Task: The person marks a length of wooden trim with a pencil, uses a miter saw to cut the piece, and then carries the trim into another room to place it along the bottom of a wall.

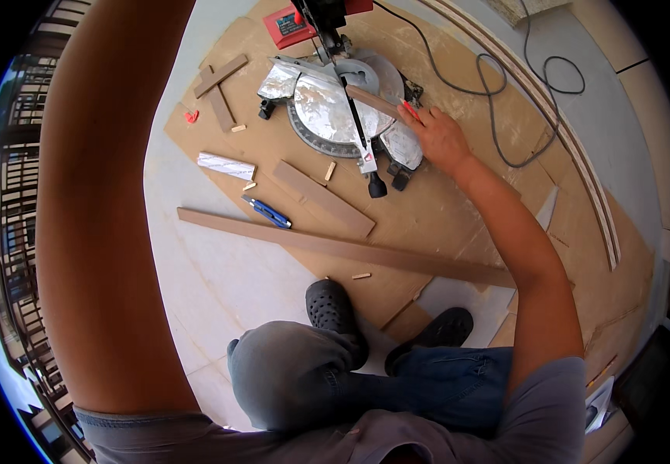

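Observation:
My right hand (441,141) is closed around the near end of a brown wood strip (373,100), with a red pencil-like stick (411,111) also between its fingers. The strip's other end lies on the round metal table of a miter saw (323,116), close to the blade slot. The saw's head (319,19) is raised and partly cut off by the top edge. My left forearm (103,193) runs up the left side and leaves the picture at the top, so my left hand is out of sight.
On the cardboard (427,216) lie a long brown board (335,246), a shorter board (323,197), a blue utility knife (267,212), a wrapped white block (226,165), two crossed strips (219,93) and small offcuts. A black cable (458,90) loops at the right, beside long thin strips (574,147).

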`<state>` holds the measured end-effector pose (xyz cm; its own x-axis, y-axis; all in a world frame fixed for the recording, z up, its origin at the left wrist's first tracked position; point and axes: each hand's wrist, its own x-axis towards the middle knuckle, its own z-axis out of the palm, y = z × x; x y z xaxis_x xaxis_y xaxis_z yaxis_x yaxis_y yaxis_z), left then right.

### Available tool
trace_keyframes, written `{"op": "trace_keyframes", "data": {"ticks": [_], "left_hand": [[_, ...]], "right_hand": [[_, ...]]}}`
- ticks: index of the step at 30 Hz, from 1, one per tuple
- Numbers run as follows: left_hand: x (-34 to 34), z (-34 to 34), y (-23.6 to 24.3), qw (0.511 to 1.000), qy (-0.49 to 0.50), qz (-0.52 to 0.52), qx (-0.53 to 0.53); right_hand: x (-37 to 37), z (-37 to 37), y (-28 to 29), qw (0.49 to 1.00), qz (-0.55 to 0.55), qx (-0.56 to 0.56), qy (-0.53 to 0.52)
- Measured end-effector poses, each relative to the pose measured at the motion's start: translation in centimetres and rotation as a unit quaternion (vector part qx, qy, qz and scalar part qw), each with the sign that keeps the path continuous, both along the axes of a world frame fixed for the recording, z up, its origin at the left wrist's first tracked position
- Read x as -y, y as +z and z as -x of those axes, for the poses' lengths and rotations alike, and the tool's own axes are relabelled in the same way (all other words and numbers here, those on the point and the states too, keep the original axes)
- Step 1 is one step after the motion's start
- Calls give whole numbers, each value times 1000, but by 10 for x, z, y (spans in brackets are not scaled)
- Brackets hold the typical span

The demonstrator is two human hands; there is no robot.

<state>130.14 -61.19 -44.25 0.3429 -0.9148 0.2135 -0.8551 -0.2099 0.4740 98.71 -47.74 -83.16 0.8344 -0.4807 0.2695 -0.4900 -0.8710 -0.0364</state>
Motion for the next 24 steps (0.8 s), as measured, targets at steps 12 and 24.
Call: {"op": "trace_keyframes", "data": {"ticks": [12, 24], "left_hand": [[-1, 14, -87, 980, -33, -35, -193], [-119, 129, -124, 869, 2, 123, -479]], "right_hand": [[-4, -2, -7, 999, 24, 24, -11], [-5, -1, -4, 999, 40, 18, -15]]}}
